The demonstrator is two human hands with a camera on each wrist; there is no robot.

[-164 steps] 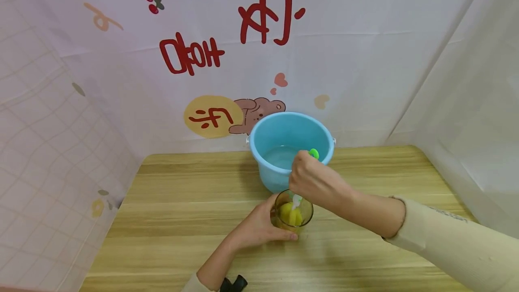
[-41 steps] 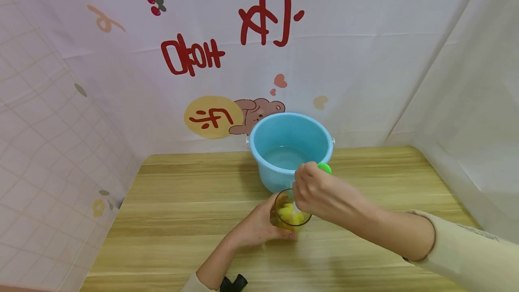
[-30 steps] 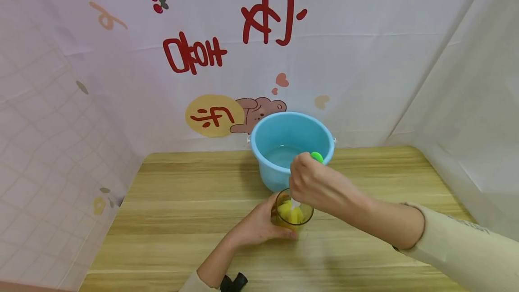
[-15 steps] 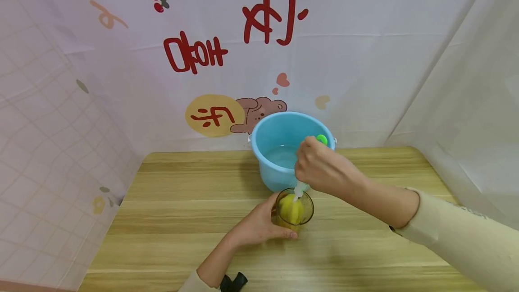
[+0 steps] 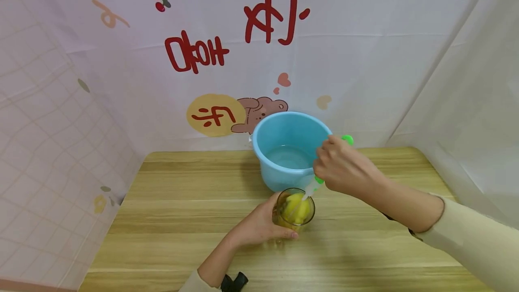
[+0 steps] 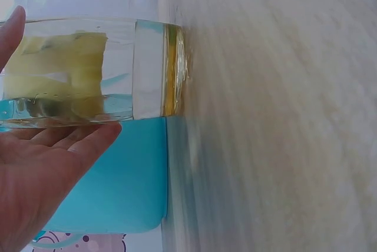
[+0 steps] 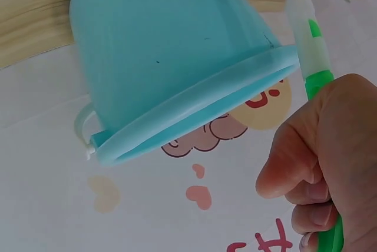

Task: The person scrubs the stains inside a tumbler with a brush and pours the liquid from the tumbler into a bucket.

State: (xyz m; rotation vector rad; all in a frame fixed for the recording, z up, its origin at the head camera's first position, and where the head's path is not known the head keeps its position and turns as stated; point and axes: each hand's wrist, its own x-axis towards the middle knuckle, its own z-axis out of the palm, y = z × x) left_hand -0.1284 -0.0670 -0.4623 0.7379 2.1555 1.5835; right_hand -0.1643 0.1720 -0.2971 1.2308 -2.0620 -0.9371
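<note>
My left hand (image 5: 259, 224) holds a drinking glass (image 6: 150, 66) upright on the table, thumb on the near side and fingers round the far side. With its fingers wrapped round the green handle, my right hand (image 5: 342, 163) grips a sponge bottle brush (image 7: 309, 34). The brush leans to the right, its white neck crossing the rim of the glass. Its yellow sponge head (image 5: 296, 208) sits inside, seen through the glass wall in the left wrist view. Part of the handle is hidden in the right fist.
A light blue bucket (image 5: 279, 175) with water in it stands just behind the glass, near the table's back edge. My right hand overlaps its rim in the head view. The wood-grain table (image 5: 182, 193) meets a printed white curtain (image 5: 344, 57) at the back.
The right hand dips toward the glass, then rises and swings right, tilting the brush further over. The sponge stays in the glass. My left hand keeps its place.
</note>
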